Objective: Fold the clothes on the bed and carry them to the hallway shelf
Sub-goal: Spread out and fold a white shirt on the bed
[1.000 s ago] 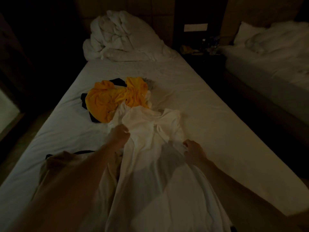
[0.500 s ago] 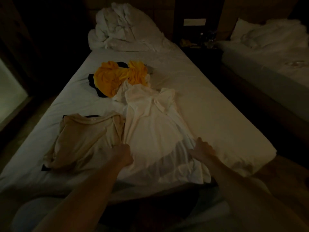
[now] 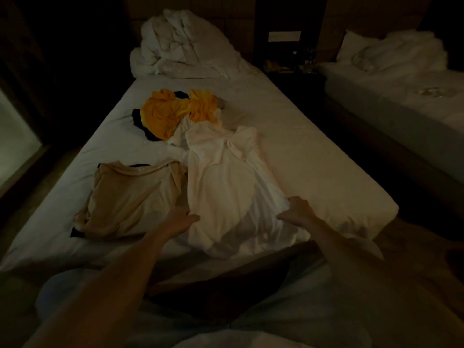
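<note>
Resting on the bed (image 3: 313, 156) near its foot edge, a white garment (image 3: 226, 187) lies spread lengthwise. Left hand (image 3: 182, 219) lies flat, fingers loose, on its left hem; right hand (image 3: 297, 209) pinches its right hem. Beige shirt (image 3: 130, 197) sits just beside, toward the left edge. Yellow garment (image 3: 173, 111) over dark cloth mid-bed; crumpled duvet (image 3: 185, 49) at the head. No legible writing.

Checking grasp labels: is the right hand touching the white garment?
Touching. The head view shows the right hand pinching the white garment at its right edge, cloth bunched against the fingers.
</note>
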`<state>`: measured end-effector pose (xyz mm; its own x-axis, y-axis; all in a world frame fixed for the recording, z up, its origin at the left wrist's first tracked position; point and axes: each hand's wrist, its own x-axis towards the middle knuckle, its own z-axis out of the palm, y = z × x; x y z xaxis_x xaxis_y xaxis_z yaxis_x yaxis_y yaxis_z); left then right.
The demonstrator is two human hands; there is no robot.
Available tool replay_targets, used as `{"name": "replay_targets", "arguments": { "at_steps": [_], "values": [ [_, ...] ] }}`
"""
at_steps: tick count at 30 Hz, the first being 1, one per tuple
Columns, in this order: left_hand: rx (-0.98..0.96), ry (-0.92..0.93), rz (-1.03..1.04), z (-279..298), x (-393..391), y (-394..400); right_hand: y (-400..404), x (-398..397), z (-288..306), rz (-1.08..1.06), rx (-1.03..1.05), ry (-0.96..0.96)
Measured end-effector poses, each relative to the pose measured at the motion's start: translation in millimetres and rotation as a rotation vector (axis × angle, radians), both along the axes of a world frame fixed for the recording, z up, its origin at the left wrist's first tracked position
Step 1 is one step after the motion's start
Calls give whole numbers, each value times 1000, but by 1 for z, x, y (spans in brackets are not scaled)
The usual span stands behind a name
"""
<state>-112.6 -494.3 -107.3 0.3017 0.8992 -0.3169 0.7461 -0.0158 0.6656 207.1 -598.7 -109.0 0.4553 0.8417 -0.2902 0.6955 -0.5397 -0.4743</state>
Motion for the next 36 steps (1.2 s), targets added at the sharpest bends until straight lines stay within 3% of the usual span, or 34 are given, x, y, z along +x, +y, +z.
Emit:
{"name": "replay_targets", "arguments": {
  "at_steps": [2,5,10,14,16,19,22,27,31,36],
  "values": [
    [19,-17,-19,5,-5,-1,-1,-1,2,19,40,43],
    [16,136,-85,12,-10,-2,-7,0,0,46,55,1],
    [-138,406,-29,35,7,-15,-21,-5,7,4,-113,-308],
    [7,464,-66,34,36,-36,-19,-27,5,32,-74,-409],
    [-12,366,-98,25,51,-42,-15,-42,0,136,-67,-315],
    [-101,240,-53,13,55,-42,-16,-61,-1,266,-79,29],
    [261,466,-284,3,33,-30,-22,-52,-5,453,-24,-228],
    [645,635,-886,-21,-7,-14,-38,-10,-24,858,-12,-687],
    [760,665,-997,-41,-16,-13,-40,-10,-33,962,37,-908],
    [832,697,-947,-59,-5,-18,-31,-7,-56,1004,-16,-989]
  ]
}}
